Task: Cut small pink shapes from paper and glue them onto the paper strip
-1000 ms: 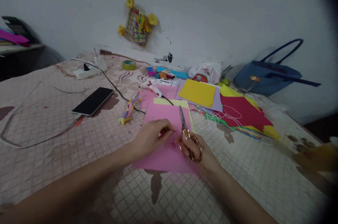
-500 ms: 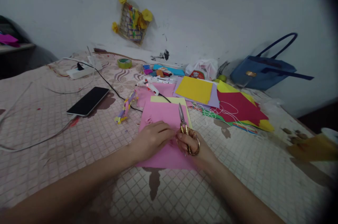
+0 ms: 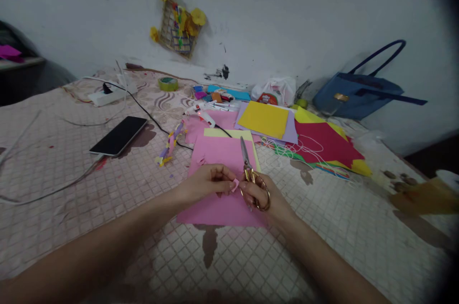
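The left hand (image 3: 210, 182) has its fingers pinched on a small pink paper piece (image 3: 235, 185), above the pink sheet (image 3: 222, 212) on the bench (image 3: 251, 266). This piece should be very light and easily creased, so hold it gently by the edge. The right hand (image 3: 264, 194) is closed around the scissors (image 3: 244, 152), probably stiffer, heavier and smooth, best gripped by the handles (image 3: 268, 194).
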The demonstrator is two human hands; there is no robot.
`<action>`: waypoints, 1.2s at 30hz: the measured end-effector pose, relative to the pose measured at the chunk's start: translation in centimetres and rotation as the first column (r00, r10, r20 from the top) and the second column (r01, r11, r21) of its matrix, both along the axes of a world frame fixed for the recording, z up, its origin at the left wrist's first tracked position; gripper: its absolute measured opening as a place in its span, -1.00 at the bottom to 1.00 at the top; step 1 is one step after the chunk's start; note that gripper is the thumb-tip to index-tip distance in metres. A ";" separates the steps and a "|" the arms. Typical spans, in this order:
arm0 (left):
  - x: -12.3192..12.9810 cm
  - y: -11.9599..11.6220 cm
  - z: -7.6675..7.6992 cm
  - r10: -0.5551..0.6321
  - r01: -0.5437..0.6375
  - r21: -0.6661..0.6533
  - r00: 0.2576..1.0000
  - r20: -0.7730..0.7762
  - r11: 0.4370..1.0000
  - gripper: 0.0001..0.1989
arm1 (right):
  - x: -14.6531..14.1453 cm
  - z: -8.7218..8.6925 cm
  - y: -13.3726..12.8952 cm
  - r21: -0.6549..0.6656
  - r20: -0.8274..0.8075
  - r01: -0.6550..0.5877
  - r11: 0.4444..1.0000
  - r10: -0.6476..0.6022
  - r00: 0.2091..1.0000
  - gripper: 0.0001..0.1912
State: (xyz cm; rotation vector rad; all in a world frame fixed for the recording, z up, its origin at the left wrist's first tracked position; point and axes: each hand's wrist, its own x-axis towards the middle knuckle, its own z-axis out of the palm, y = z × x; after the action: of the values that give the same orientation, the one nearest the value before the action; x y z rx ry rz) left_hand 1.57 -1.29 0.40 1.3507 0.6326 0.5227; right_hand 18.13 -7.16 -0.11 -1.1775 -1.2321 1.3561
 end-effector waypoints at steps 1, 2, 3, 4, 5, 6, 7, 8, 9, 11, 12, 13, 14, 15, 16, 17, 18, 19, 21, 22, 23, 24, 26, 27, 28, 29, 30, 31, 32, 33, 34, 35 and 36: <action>-0.1 0.1 -0.1 -0.011 0.010 -0.035 1.000 -0.014 0.999 -0.81 | 0.0 0.0 0.0 0.006 0.010 0.006 1.000 -0.006 1.000 -0.83; -0.1 0.1 -0.2 -0.018 0.017 -0.064 0.999 -0.027 0.998 -0.82 | 0.0 0.0 0.0 0.010 0.021 0.013 1.000 -0.013 1.000 -0.83; -0.2 0.1 -0.2 -0.022 0.019 -0.090 0.999 -0.035 0.996 -0.82 | 0.0 0.0 0.0 0.012 0.032 0.020 1.000 -0.020 0.999 -0.81; -0.2 0.1 -0.2 -0.020 0.016 -0.112 0.999 -0.037 0.994 -0.83 | 0.1 0.0 0.0 0.013 0.045 0.027 1.000 -0.027 0.999 -0.80; -0.2 0.0 -0.2 -0.008 0.004 -0.132 0.999 -0.032 0.991 -0.83 | 0.1 0.0 0.0 0.016 0.059 0.035 0.999 -0.036 0.998 -0.78; -0.1 -0.1 -0.3 0.010 -0.014 -0.151 1.000 -0.023 0.988 -0.83 | 0.1 0.1 0.0 0.021 0.073 0.043 0.999 -0.045 0.996 -0.76; -0.1 -0.1 -0.3 0.030 -0.033 -0.166 0.999 -0.017 0.986 -0.83 | 0.0 0.1 0.0 0.028 0.088 0.050 0.998 -0.052 0.995 -0.75; -0.1 -0.2 -0.3 0.050 -0.052 -0.175 0.999 -0.015 0.983 -0.83 | 0.0 0.1 0.0 0.033 0.107 0.051 0.998 -0.055 0.993 -0.75; 0.0 -0.2 -0.3 0.064 -0.066 -0.175 0.998 -0.018 0.982 -0.83 | 0.0 0.1 0.0 0.038 0.126 0.052 0.998 -0.057 0.990 -0.77; 0.0 -0.3 -0.4 0.061 -0.065 -0.156 0.998 -0.035 0.986 -0.83 | 0.0 0.0 0.0 0.043 0.157 0.047 0.998 -0.054 0.986 -0.80; 0.0 -0.3 -0.4 0.045 -0.051 -0.145 0.998 -0.043 0.988 -0.83 | 0.0 -0.1 0.0 0.045 0.165 0.044 0.998 -0.051 0.985 -0.81; 0.0 -0.3 -0.4 0.027 -0.034 -0.139 0.998 -0.049 0.990 -0.83 | 0.0 -0.1 0.1 0.049 0.166 0.042 0.998 -0.050 0.985 -0.81; 0.0 -0.3 -0.4 0.016 -0.023 -0.141 0.999 -0.050 0.990 -0.83 | 0.0 -0.2 0.1 0.052 0.160 0.042 0.998 -0.050 0.986 -0.80; 0.0 -0.2 -0.4 0.014 -0.021 -0.146 0.999 -0.044 0.989 -0.83 | 0.0 -0.2 0.1 0.052 0.148 0.043 0.998 -0.051 0.988 -0.78; -0.1 -0.2 -0.4 0.025 -0.029 -0.153 0.999 -0.030 0.988 -0.82 | 0.0 -0.2 0.1 0.049 0.129 0.046 0.998 -0.052 0.990 -0.76; -0.1 -0.1 -0.3 0.048 -0.049 -0.159 0.999 -0.008 0.986 -0.82 | 0.0 -0.2 0.0 0.040 0.108 0.049 0.998 -0.053 0.993 -0.73; -0.2 0.0 -0.2 0.079 -0.076 -0.162 0.997 0.017 0.984 -0.82 | 0.0 -0.2 0.0 0.029 0.087 0.047 0.998 -0.049 0.995 -0.70; -0.3 0.1 0.0 0.113 -0.104 -0.164 0.993 0.043 0.981 -0.81 | -0.1 -0.1 -0.1 0.016 0.070 0.041 0.999 -0.042 0.997 -0.67; -0.4 0.4 0.3 0.179 -0.162 -0.171 0.980 0.089 0.972 -0.81 | -0.3 0.1 -0.3 -0.003 0.068 0.017 1.000 -0.017 0.998 -0.62; -0.5 0.5 0.5 0.213 -0.192 -0.179 0.971 0.108 0.965 -0.80 | -0.3 0.2 -0.4 -0.006 0.085 0.004 1.000 -0.004 0.996 -0.61; -0.6 0.7 0.7 0.245 -0.219 -0.191 0.961 0.126 0.957 -0.80 | -0.4 0.2 -0.6 -0.006 0.110 -0.008 1.000 0.009 0.994 -0.61; -0.6 0.8 0.9 0.277 -0.245 -0.208 0.950 0.144 0.947 -0.80 | -0.5 0.3 -0.7 -0.005 0.137 -0.018 1.000 0.018 0.990 -0.61; -0.6 1.0 1.0 0.335 -0.287 -0.250 0.926 0.175 0.925 -0.81 | -0.7 0.2 -0.9 0.000 0.186 -0.030 1.000 0.029 0.982 -0.61; -0.6 1.0 1.0 0.358 -0.302 -0.266 0.914 0.193 0.915 -0.80 | -0.8 0.2 -0.9 0.003 0.207 -0.034 0.999 0.033 0.978 -0.61; -0.6 1.1 0.9 0.376 -0.314 -0.274 0.902 0.211 0.909 -0.80 | -0.9 0.1 -1.0 0.008 0.225 -0.037 0.999 0.035 0.974 -0.61; -0.5 1.1 0.8 0.387 -0.322 -0.276 0.894 0.226 0.906 -0.81 | -0.9 0.0 -1.0 0.014 0.242 -0.042 0.999 0.037 0.970 -0.62; -0.5 1.1 0.8 0.394 -0.328 -0.273 0.887 0.239 0.904 -0.81 | -1.0 -0.1 -1.0 0.018 0.256 -0.047 0.999 0.041 0.966 -0.62; -0.5 1.1 0.7 0.398 -0.332 -0.268 0.883 0.249 0.904 -0.82 | -1.0 -0.1 -1.0 0.022 0.271 -0.053 0.998 0.046 0.961 -0.62; -0.5 1.0 0.7 0.400 -0.334 -0.264 0.879 0.258 0.905 -0.82 | -1.0 -0.2 -1.0 0.024 0.285 -0.058 0.998 0.049 0.957 -0.63; -0.4 1.0 0.7 0.400 -0.333 -0.264 0.878 0.264 0.905 -0.83 | -1.0 -0.3 -0.9 0.027 0.301 -0.059 0.998 0.048 0.952 -0.63; -0.4 1.0 0.7 0.400 -0.331 -0.268 0.876 0.268 0.905 -0.84 | -1.0 -0.3 -0.9 0.031 0.319 -0.058 0.998 0.045 0.947 -0.63; -0.4 0.9 0.7 0.402 -0.330 -0.274 0.875 0.271 0.903 -0.84 | -1.0 -0.4 -0.9 0.036 0.338 -0.057 0.998 0.041 0.940 -0.63; -0.4 0.9 0.8 0.404 -0.329 -0.281 0.874 0.271 0.901 -0.85 | -1.0 -0.4 -0.9 0.040 0.356 -0.055 0.998 0.037 0.934 -0.63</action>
State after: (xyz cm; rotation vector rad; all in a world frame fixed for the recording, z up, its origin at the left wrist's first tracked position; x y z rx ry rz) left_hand 1.16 -0.41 1.15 0.8990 0.6585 0.9336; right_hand 17.09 -8.09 -0.53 -1.4077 -1.5473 1.1693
